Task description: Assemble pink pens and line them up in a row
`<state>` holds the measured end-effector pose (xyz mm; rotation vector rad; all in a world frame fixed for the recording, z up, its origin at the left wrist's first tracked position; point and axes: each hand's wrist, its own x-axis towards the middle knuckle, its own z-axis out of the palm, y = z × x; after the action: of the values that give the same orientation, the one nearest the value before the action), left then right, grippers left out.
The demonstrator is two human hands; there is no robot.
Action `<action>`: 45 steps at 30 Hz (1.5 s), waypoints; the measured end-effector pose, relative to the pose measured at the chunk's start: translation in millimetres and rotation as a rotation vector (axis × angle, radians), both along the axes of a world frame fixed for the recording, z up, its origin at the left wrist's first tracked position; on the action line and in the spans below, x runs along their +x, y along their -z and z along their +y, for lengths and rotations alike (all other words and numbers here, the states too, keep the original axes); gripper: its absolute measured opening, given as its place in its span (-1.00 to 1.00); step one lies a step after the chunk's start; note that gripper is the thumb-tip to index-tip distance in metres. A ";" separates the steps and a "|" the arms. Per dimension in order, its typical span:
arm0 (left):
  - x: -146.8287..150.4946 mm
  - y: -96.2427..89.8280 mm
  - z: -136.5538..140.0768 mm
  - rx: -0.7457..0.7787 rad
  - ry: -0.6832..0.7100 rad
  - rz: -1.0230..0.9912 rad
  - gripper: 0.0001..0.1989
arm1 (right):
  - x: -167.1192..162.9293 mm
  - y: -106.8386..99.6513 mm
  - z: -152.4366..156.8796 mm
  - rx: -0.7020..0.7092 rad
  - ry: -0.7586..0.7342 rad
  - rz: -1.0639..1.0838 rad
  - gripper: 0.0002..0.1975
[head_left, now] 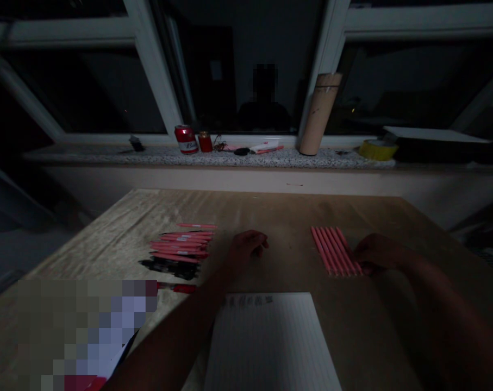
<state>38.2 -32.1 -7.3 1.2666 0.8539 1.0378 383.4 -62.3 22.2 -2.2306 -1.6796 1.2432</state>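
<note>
A person sat or stood at a table (287, 209) in dim light, both bare hands above its top, with two groups of pink pens to either side of the left hand. The right hand (374, 252) was at the right edge of a row (331, 250) of pink pens laid side by side, its fingers bent and its fingertips against or just beside the outermost pen; whether it gripped that pen could not be told. The left hand (248, 244) was half open, fingers loosely bent and nothing visible in its hold, between the row and a looser pile (181, 244) of pink pens on the left. One single pen (197, 225) lay just beyond the pile, and black pens (170, 267) lay at its near side, with a red pen (176, 288) nearer still, beside the left forearm. A lined pad (266, 342) with dark marks along its top lay between the forearms. Behind the table, a speckled sill (148, 157) bore a red can (186, 139), a small red jar (205, 142), a tall cardboard tube (320, 114) standing near the window frame, and a roll of yellow tape (377, 150). A dark figure (264, 114) showed in the window glass.
</note>
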 end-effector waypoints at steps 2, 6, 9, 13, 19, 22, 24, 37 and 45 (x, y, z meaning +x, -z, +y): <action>-0.1 0.6 0.2 -0.008 -0.004 0.005 -0.74 | -0.3 -0.4 -0.1 0.000 -0.006 0.000 -0.83; 0.2 0.7 0.1 -0.007 -0.010 0.007 -0.73 | -2.4 -2.3 -0.2 -0.006 0.008 0.012 -0.83; 0.5 0.0 -0.1 -0.007 -0.011 0.012 -0.74 | -4.0 -3.6 -0.3 -0.010 0.003 -0.001 -0.83; 0.7 -1.8 -0.8 -0.025 -0.014 0.011 -0.75 | -4.9 -4.0 -0.7 0.001 -0.005 0.002 -0.84; -0.3 -0.3 -0.7 -0.017 -0.013 0.014 -0.74 | -8.7 -9.5 -2.4 -0.012 -0.004 0.000 -0.82; -0.7 2.1 0.2 -0.006 -0.004 0.009 -0.73 | -8.1 -13.2 -2.9 0.003 0.004 -0.032 -0.78; -0.4 2.0 0.4 -0.010 0.001 0.011 -0.73 | -6.7 -15.1 -3.0 0.030 -0.012 -0.047 -0.76; 3.5 -7.6 -6.7 0.061 -0.029 0.218 -0.74 | -75.4 -38.9 -17.7 0.358 -0.229 -0.099 -0.70; -24.1 -57.9 -0.2 0.352 -0.109 0.433 -0.75 | -180.8 -29.0 -26.1 0.578 -0.520 0.004 -0.76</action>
<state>14.1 -32.4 50.6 1.8011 1.1085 1.0457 202.6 -88.4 51.2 -1.5079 -2.3282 0.6742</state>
